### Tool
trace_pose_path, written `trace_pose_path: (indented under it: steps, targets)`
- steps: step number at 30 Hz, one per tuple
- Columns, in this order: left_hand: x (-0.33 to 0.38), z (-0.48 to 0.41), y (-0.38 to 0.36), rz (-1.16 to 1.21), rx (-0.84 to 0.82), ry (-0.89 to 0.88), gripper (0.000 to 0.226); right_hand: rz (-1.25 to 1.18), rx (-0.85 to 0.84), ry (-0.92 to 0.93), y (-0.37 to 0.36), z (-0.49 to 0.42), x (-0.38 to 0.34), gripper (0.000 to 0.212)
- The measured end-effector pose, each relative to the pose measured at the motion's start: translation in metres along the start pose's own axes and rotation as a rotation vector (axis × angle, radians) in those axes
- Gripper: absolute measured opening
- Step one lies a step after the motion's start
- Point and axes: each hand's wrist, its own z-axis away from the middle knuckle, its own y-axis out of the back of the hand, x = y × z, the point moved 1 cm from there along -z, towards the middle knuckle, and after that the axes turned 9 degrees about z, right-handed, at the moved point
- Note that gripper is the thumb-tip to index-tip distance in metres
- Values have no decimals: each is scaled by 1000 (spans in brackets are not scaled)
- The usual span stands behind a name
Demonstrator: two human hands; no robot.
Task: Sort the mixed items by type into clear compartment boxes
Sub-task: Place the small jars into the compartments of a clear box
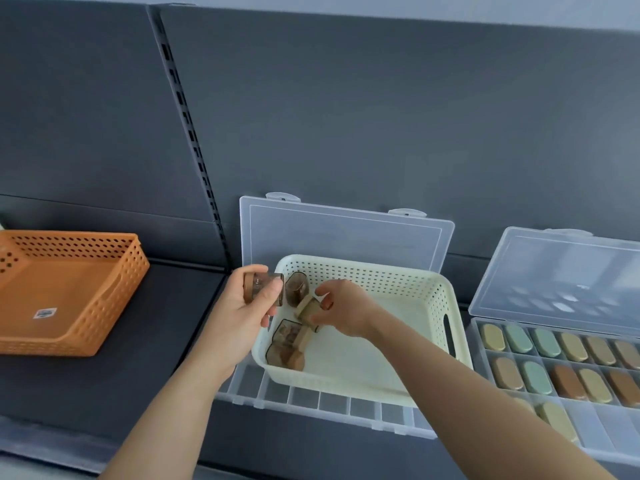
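Observation:
A cream perforated basket (408, 282) sits on top of an open clear compartment box (332, 401) on the dark shelf. Several small brown translucent jars with tan lids lie in the basket's left end (289, 344). My left hand (242, 310) grips one brown jar (265, 289) just above the basket's left rim. My right hand (343, 306) reaches into the basket and pinches another jar by its tan lid (306, 310). One more jar (296, 287) stands at the basket's back left corner.
An orange perforated basket (104, 303) stands at the left on the shelf. At the right, a second clear compartment box (588, 362) with its lid up holds several oval cases in green, tan and brown. The dark back panel rises behind.

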Motion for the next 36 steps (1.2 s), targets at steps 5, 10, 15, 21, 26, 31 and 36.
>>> trace_pose_path:
  steps: [5,10,15,21,26,31,36]
  targets:
    - [2,4,-4,26,-17,-18,20,-66,-3,58,11,23,0,41]
    - [11,23,-32,78,-125,-2,29,-329,101,114,42,76,28,50]
    - [17,54,-89,173,-232,-32,28,-653,236,66,71,132,78,21]
    - [9,94,-177,200,-390,48,31,-715,392,-11,99,202,156,24]
    - [-13,119,-250,-11,-495,24,40,-712,461,-114,105,239,224,19]
    - [-43,121,-308,-376,-476,-138,55,-687,528,-227,101,259,269,25]
    - [-70,111,-351,-696,-457,-267,56,-659,511,-232,101,267,297,32]
